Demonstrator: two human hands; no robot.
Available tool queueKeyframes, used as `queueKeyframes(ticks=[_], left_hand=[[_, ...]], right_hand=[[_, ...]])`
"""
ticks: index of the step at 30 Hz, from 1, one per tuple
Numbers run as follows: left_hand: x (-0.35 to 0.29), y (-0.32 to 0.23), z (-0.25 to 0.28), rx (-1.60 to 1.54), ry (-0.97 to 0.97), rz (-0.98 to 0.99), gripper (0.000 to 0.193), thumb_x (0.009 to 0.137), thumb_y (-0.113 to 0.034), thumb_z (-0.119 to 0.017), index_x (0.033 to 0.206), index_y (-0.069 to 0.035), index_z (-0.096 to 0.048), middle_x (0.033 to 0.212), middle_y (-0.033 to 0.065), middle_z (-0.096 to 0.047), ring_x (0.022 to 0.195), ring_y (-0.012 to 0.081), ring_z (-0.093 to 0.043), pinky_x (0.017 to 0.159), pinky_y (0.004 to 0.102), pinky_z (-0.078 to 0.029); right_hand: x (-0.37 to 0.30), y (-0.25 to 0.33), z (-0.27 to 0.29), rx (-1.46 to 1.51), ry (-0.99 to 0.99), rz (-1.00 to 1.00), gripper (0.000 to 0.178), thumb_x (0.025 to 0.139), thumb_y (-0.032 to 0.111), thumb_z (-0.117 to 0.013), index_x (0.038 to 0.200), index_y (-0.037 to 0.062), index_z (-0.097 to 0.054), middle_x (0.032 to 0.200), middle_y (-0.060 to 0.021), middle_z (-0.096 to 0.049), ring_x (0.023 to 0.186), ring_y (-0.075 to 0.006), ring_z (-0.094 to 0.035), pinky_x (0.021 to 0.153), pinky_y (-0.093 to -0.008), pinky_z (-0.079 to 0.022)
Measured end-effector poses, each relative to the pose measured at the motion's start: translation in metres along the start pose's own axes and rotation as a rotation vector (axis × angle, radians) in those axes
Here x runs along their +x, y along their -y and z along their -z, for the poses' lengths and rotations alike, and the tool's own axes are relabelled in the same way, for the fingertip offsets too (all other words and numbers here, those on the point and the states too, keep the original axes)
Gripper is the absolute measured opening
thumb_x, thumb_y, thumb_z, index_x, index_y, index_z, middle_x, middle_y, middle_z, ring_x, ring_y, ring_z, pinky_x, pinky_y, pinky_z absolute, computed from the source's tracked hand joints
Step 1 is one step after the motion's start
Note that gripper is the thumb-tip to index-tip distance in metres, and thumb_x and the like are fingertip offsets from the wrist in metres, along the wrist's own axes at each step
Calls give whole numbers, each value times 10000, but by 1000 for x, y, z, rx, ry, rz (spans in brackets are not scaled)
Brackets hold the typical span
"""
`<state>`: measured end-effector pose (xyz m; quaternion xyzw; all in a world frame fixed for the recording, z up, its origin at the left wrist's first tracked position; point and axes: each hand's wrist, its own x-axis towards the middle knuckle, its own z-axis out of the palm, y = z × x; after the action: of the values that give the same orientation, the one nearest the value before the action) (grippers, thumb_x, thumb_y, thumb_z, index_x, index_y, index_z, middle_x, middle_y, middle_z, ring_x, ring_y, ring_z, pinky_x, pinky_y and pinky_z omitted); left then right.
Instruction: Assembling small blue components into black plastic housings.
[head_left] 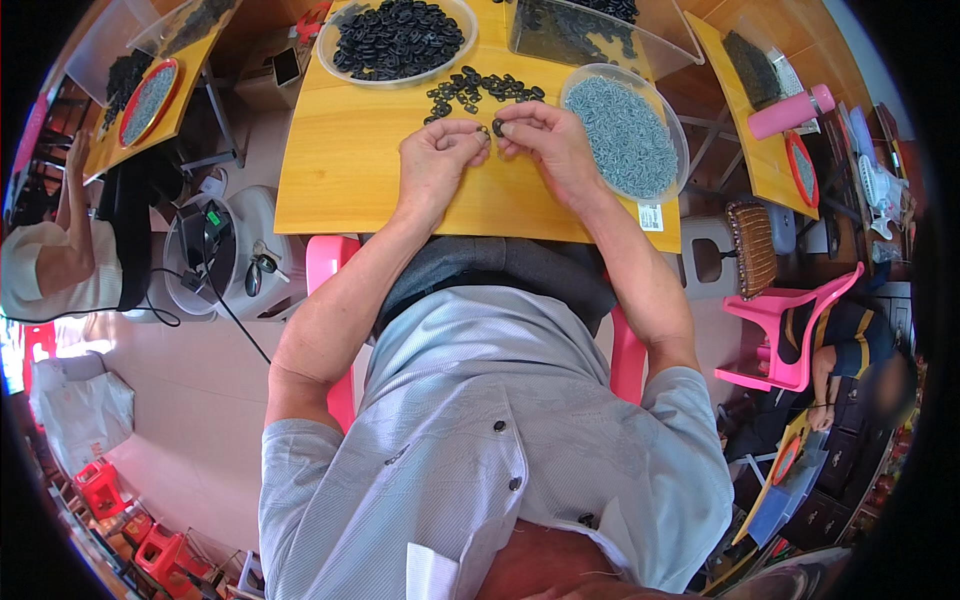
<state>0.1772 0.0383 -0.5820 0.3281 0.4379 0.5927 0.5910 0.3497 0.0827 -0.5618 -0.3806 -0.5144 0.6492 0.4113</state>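
My left hand and my right hand meet above the yellow table, fingertips almost touching. Between the right thumb and forefinger is a small round black plastic piece. The left fingers are pinched together on something tiny, mostly hidden by the fingertips. Just beyond the hands, loose black pieces lie scattered on the tabletop. Behind them to the left stands a clear round bowl heaped with black pieces. Close by my right hand is a round clear tub full of small grey screws.
A clear bin with more black pieces lies at the table's far right. Another person works at a table on the left; a second person sits at right. A pink bottle lies on the right-hand table. Pink chair at right.
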Motion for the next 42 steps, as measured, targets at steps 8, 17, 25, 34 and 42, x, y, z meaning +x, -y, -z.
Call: queueKeyframes(ticks=[8, 17, 25, 34, 42], left_hand=[[0, 1, 1, 14, 5, -6, 173, 892, -12, -665, 1030, 87, -634, 856, 121, -707, 753, 131, -666, 695, 222, -528], [-2, -3, -1, 9, 7, 13, 175, 902, -18, -660, 1030, 98, -631, 881, 136, -715, 782, 143, -681, 704, 223, -535], [-3, -4, -1, -7, -2, 14, 168, 899, -15, -670, 1017, 98, -629, 891, 160, -716, 784, 168, -701, 702, 237, -553], [-5, -4, -2, 1, 13, 12, 157, 897, -6, -676, 1024, 75, -630, 921, 157, -718, 785, 173, -704, 711, 239, -562], [-1, -8, 2, 485, 238, -192, 259, 861, -32, -728, 1105, 13, -655, 799, 13, -675, 715, 51, -597, 651, 200, -486]], right_hand=[[0, -5, -4, -58, 20, 33, 205, 891, 36, -649, 1077, -51, -653, 894, -108, -697, 778, -148, -664, 718, -255, -532], [-1, -3, -4, -40, 9, 46, 172, 892, 42, -656, 1039, -46, -649, 862, -116, -704, 749, -151, -675, 694, -255, -536], [-1, -4, -7, -60, 6, 50, 162, 897, 45, -659, 1030, -46, -649, 864, -120, -706, 739, -153, -674, 685, -254, -540], [-4, -2, -10, -89, -7, 79, 160, 895, 39, -659, 1027, -51, -664, 865, -114, -705, 728, -145, -663, 687, -250, -537], [-1, 15, 5, -201, 90, -3, 105, 868, 65, -693, 954, 14, -660, 736, -22, -647, 627, -88, -608, 539, -212, -452]])
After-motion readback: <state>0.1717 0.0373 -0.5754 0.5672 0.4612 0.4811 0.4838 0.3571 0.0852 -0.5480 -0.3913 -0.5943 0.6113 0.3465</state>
